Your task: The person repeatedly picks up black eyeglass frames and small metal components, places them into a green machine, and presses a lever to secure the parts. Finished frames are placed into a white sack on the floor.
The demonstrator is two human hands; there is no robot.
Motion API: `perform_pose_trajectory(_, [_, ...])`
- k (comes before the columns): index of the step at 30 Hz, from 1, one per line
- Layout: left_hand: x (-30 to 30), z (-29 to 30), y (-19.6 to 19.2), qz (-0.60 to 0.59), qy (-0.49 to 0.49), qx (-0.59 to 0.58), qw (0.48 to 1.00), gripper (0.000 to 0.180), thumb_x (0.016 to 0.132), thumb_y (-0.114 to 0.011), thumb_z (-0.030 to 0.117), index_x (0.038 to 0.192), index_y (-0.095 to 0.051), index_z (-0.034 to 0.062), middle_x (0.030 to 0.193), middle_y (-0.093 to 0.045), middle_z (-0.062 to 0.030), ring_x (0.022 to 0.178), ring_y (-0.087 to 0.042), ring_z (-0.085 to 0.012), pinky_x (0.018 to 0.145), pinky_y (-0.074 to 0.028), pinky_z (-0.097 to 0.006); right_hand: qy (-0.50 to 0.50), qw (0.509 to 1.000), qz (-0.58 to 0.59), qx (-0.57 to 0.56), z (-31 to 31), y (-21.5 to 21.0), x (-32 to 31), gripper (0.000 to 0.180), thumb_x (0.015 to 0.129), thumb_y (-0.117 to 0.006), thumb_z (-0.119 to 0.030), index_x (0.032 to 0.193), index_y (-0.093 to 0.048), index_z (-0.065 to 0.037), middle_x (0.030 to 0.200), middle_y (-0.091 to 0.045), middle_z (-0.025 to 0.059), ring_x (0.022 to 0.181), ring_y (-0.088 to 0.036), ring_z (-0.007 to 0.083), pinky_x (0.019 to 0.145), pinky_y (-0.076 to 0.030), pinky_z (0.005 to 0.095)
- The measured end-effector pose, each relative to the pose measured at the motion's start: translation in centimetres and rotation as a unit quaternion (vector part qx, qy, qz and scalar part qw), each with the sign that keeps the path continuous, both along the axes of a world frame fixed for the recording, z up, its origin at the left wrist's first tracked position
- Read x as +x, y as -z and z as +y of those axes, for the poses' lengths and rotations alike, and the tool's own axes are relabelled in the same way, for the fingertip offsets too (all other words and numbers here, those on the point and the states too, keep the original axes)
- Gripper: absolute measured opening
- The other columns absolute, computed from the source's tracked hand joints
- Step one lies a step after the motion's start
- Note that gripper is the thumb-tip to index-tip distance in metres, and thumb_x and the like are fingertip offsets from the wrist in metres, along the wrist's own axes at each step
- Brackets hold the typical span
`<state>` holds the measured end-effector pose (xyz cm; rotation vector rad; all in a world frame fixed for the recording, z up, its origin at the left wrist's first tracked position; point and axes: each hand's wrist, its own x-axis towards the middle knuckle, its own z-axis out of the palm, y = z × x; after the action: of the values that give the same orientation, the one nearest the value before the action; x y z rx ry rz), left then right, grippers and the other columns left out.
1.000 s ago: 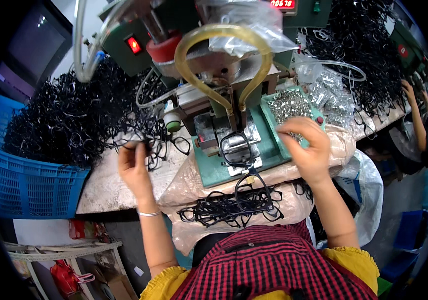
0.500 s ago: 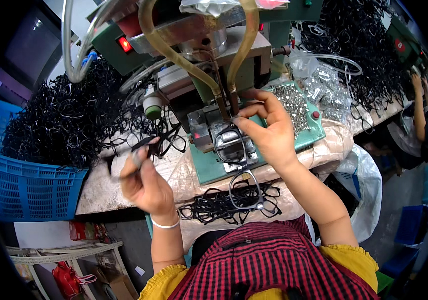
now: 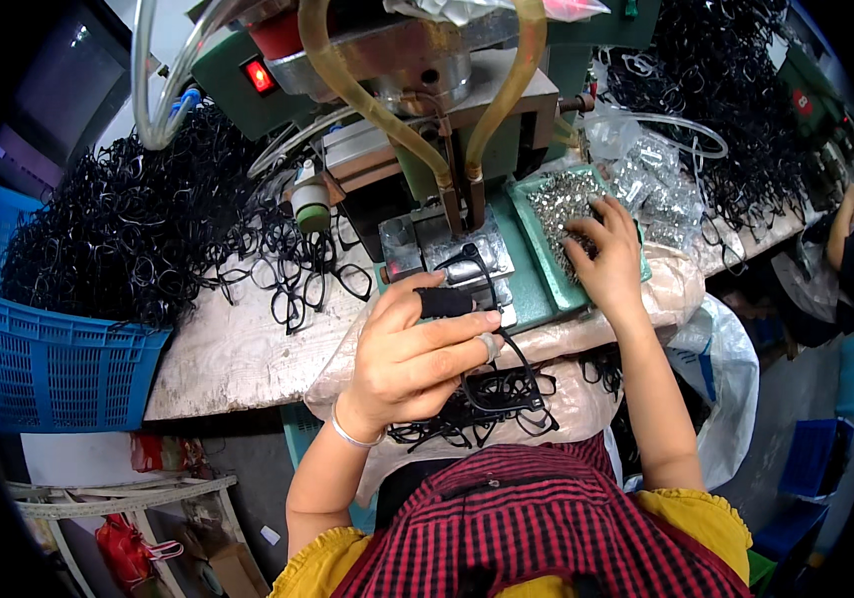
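My left hand (image 3: pixel 417 354) is closed on a black eyeglass frame (image 3: pixel 515 374) in front of a green bench machine (image 3: pixel 502 149). One end of the frame lies by the metal fixture (image 3: pixel 492 249), under two copper-coloured prongs (image 3: pixel 464 204); the other hangs toward me. A dark band wraps one finger, and a ring sits on another. Over to the right, my right hand (image 3: pixel 611 254) reaches into a green tray (image 3: pixel 537 249) of small silvery metal parts (image 3: pixel 562 204). Its fingers are curved and apart, with the tips among the parts; no part shows held.
A blue crate (image 3: pixel 68 369) at the left overflows with black eyeglass frames (image 3: pixel 128 219). Loose frames (image 3: pixel 297 289) lie left of the machine, and others (image 3: pixel 477 419) near my lap. Plastic bags of metal parts (image 3: pixel 656 194) sit behind the tray. Another person's arm (image 3: pixel 841 234) shows far right.
My left hand has moved right from beside the loose frames to the fixture. My right hand has left the fixture for the tray of parts. The view has shifted slightly.
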<state>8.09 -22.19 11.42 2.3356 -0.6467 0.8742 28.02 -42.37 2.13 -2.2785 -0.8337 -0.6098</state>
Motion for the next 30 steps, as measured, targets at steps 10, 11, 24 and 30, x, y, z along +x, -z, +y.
perform_pose_trajectory(10, [-1.6,-1.9,1.3,-0.012,-0.081,-0.003,0.997,0.025,0.077,-0.072,0.011,0.101,-0.066,0.0084,0.108,-0.07,-0.0107,0.103,-0.065,-0.0329,0.099,-0.044,-0.052,-0.03,0.999,-0.022,0.03,1.6,-0.1,0.5,0.011,0.074,-0.063,-0.009,0.083,-0.057,-0.006,0.11,-0.061,0.0131,0.113,-0.054,0.0334,0.09,-0.043,0.0443])
perform_pose_trajectory(11, [-2.9,-2.7,1.3,0.004,-0.125,0.001,0.992,0.024,0.078,-0.071,0.01,0.101,-0.066,0.008,0.11,-0.069,-0.011,0.105,-0.065,-0.0334,0.1,-0.043,-0.052,-0.022,0.999,-0.026,0.031,1.5,-0.2,0.5,0.011,0.074,-0.063,-0.008,0.083,-0.058,-0.005,0.106,-0.062,0.013,0.108,-0.055,0.0334,0.087,-0.044,0.0438])
perform_pose_trajectory(24, [-4.1,16.7,1.5,0.048,-0.567,0.041,0.821,0.018,0.078,-0.076,0.021,0.091,-0.072,0.009,0.106,-0.065,-0.0098,0.096,-0.055,-0.0283,0.088,-0.044,-0.036,-0.029,0.935,0.21,0.283,3.5,-0.8,0.5,0.01,0.083,-0.063,-0.01,0.085,-0.062,0.0,0.072,-0.06,0.0073,0.063,-0.054,0.0116,0.061,-0.044,0.0258])
perform_pose_trajectory(30, [-4.4,18.0,14.6,0.202,-0.641,0.016,0.74,0.018,0.076,-0.071,0.019,0.09,-0.069,0.0074,0.093,-0.061,-0.0154,0.093,-0.055,-0.0366,0.082,-0.045,-0.044,-0.002,0.974,0.126,0.191,0.8,-0.2,-0.9,0.012,0.08,-0.066,-0.007,0.091,-0.068,-0.003,0.085,-0.067,0.0113,0.081,-0.064,0.0264,0.077,-0.049,0.0344])
